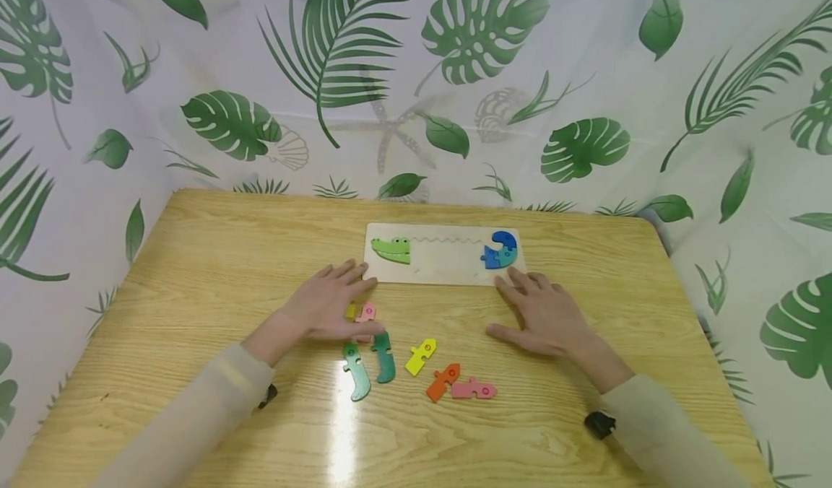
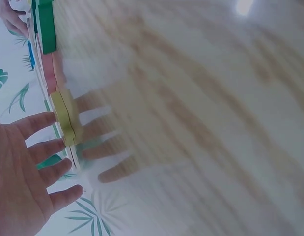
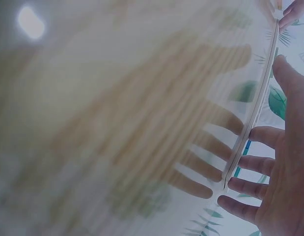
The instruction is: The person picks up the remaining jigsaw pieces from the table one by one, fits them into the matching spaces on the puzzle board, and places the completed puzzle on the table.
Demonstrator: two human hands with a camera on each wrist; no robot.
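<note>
Pale sleeves (image 1: 188,416), left fingers (image 1: 359,286) and right fingers (image 1: 509,291) spread, at board's (image 1: 448,266) edge

Glossy wood grain is seen on the table (image 1: 533,437) (brightly reflective), smooth wood on the board (image 1: 448,264), creased cloth (image 1: 500,105) behind.

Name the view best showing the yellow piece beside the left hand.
The left wrist view: the yellow piece appears large, nearly unobstructed. The head view shows only a patch beside the left hand; the right wrist view shows none clearly.
</note>
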